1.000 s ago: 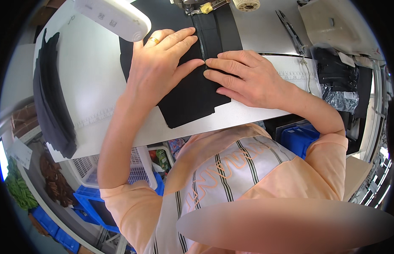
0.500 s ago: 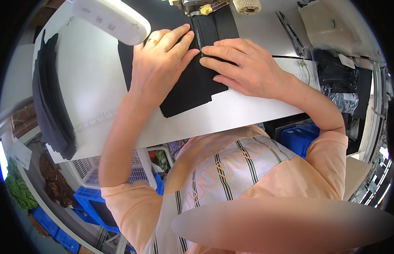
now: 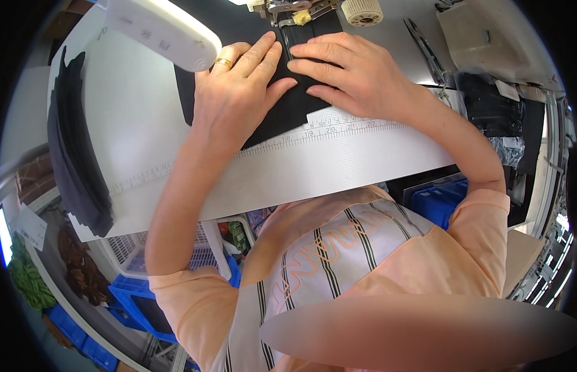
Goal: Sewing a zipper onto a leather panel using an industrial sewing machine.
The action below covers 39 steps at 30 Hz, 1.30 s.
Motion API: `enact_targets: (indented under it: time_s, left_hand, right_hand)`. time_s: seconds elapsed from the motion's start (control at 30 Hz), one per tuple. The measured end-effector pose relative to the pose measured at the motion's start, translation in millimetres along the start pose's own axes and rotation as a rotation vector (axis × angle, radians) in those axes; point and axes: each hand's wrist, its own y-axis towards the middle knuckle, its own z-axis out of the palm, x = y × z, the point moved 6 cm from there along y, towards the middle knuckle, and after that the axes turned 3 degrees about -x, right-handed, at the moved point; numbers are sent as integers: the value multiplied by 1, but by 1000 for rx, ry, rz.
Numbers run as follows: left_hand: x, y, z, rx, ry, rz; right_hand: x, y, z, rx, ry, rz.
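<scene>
The black cloth (image 3: 282, 115) lies under and before the sewing machine head (image 3: 290, 7), where the left hand (image 3: 236, 90) and the right hand (image 3: 366, 74) rest on it with extended fingers, clutching nothing, apparently to keep it flat and straight.

"What's on your white worktop (image 3: 140, 118)?"
"Black cloth (image 3: 277, 118) under your left hand (image 3: 236, 90) and right hand (image 3: 366, 77); stacked dark pieces (image 3: 74, 142) well left of the left."
"Right of your right hand?"
"A slim dark tool (image 3: 428, 56) on a grey metal plate (image 3: 394, 34)."
</scene>
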Motion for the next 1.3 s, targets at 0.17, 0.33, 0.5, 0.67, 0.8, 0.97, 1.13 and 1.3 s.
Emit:
enact_targets:
  time_s: [0.17,0.33,0.5,0.67,0.8,0.97,1.13,1.3]
  left_hand:
    - [-7,-7,-4,42,-5,40]
    - [-10,-1,-10,17,-12,31]
    - [-1,5,-3,105,-112,-71]
    - [10,9,2,117,-143,-105]
    - [8,18,-3,21,-99,-30]
    - [6,17,-1,-6,-47,-4]
    - [6,13,0,-29,-49,6]
    - [8,20,0,9,40,6]
  right_hand:
    - [-7,5,0,-12,2,-30]
    - [-14,8,5,-29,-7,7]
    - [-17,5,3,-103,-11,7]
    - [-38,9,-13,139,343,570]
    - [-77,-18,23,193,1433,1159]
    - [-70,-6,5,44,1172,914]
    - [-22,3,4,-73,-86,100]
    - [-27,7,4,-66,-122,84]
